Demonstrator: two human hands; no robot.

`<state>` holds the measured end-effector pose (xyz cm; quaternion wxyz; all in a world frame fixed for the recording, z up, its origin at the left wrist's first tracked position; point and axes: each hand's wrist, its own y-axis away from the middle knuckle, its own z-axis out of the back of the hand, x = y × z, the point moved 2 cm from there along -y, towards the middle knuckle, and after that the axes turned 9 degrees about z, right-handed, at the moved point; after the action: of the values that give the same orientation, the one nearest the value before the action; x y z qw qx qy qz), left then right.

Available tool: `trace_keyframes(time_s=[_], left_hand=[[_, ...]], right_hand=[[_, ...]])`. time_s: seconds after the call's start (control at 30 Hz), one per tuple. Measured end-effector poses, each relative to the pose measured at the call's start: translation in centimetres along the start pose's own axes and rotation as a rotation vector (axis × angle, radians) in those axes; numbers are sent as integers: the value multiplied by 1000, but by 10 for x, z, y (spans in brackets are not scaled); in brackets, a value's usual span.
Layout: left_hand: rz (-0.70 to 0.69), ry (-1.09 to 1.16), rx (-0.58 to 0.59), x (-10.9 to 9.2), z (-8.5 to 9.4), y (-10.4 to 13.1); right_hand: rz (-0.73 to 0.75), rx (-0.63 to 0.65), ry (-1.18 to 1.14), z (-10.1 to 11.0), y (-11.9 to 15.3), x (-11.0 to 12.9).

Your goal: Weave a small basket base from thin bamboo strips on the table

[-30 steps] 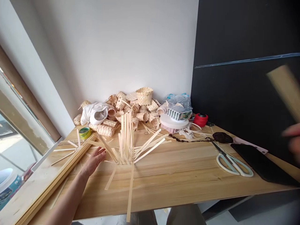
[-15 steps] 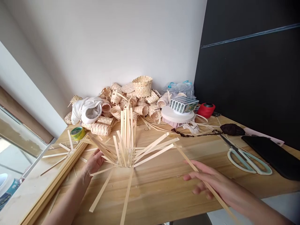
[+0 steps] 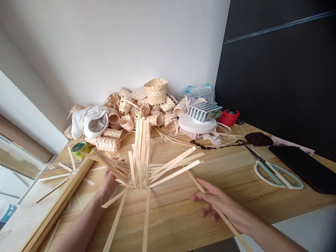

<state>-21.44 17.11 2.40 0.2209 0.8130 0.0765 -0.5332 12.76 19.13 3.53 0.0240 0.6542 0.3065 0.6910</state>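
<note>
A part-woven basket [image 3: 143, 175] of pale flat strips stands mid-table, a bundle of its strips upright and others splayed to the sides and towards me. My left hand [image 3: 109, 180] is at its left side, fingers curled in behind the splayed strips and partly hidden by them. To the right, my right hand [image 3: 214, 199] pinches a long loose strip [image 3: 198, 185] between thumb and fingers, the lower fingers blurred. That strip slants up towards the basket's right-hand strips, and its far end reaches them; whether it touches them I cannot tell.
Several small woven baskets [image 3: 107, 144] are heaped against the wall. A white cloth [image 3: 89, 117], yellow-green tape [image 3: 80, 149] and a strip bundle [image 3: 60, 199] lie left. At right are scissors [image 3: 278, 175], a black case [image 3: 301, 168], a red thread spool [image 3: 229, 117] and a white turntable [image 3: 196, 124].
My right hand has moved left, bringing the loose strip's far end closer to the basket. My left hand stays at the basket's left side. The camera view has shifted slightly.
</note>
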Motion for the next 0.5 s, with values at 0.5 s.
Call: trace_keyframes(time_s=[0.5], left_hand=[[-338, -338, -4, 6, -32, -1]], right_hand=[[404, 194, -46, -55, -34, 50]])
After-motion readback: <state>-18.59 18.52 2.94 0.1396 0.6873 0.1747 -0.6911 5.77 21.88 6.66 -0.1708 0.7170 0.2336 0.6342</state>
